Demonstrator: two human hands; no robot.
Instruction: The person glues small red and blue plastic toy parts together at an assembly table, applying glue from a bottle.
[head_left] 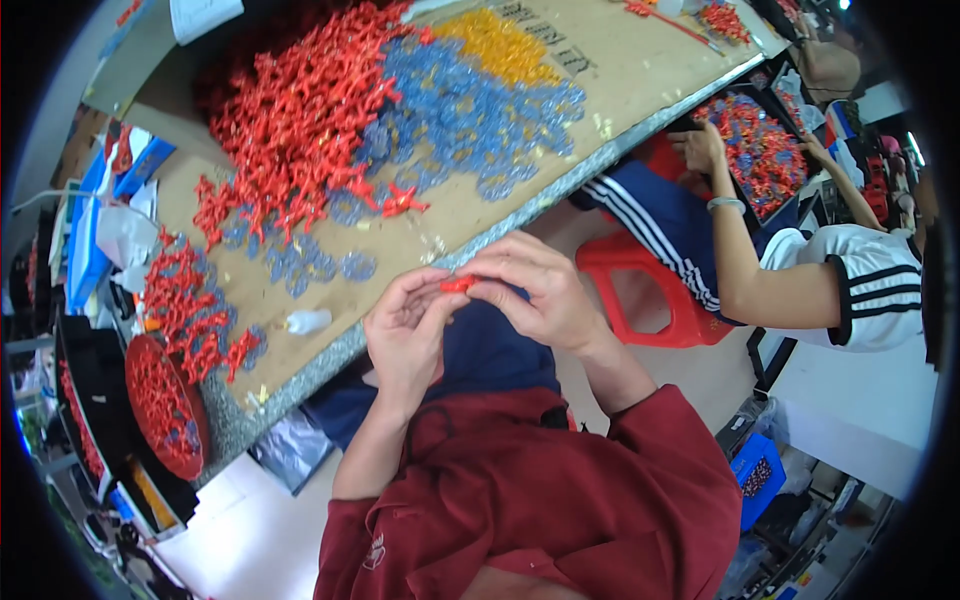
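Between my two hands, just in front of the table's near edge, is a small red plastic piece (pixel 459 285). My left hand (pixel 408 318) pinches its left end with thumb and fingers. The thumb and fingers of my right hand (pixel 535 288) close on the right side of the same piece. My fingers cover much of it, so its full shape is hidden. Beyond my hands lies a big heap of red figure-like plastic pieces (pixel 300 110). Against it spread translucent blue ring-shaped pieces (pixel 470 110), with small yellow-orange pieces (pixel 500 48) behind them.
A small white bottle (pixel 307 321) lies near the table edge (pixel 330 365). To the left stands a round red tray (pixel 150 440) of red pieces. On the right, another person (pixel 790 280) reaches over a dark tray of mixed pieces (pixel 755 150), beside a red stool (pixel 640 300).
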